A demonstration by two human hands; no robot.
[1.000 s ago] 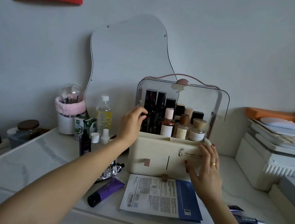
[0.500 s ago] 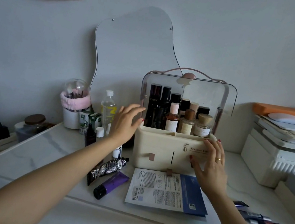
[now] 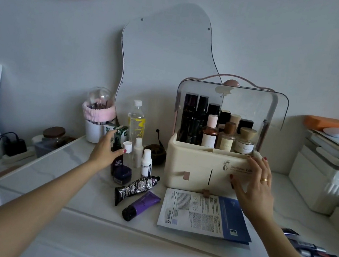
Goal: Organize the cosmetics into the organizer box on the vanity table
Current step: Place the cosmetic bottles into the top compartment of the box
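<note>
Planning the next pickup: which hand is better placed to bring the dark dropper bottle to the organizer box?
Left. The left hand is already at the dark dropper bottle, fingers around it. The right hand lies flat against the organizer box front, steadying it.

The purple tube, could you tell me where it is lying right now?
The purple tube lies on the table, left of the blue-and-white sachet and just in front of the black patterned tube.

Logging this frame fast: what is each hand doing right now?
Left hand: curled around the dark bottle, gripping it.
Right hand: open, fingers spread flat against the organizer box front.
</note>
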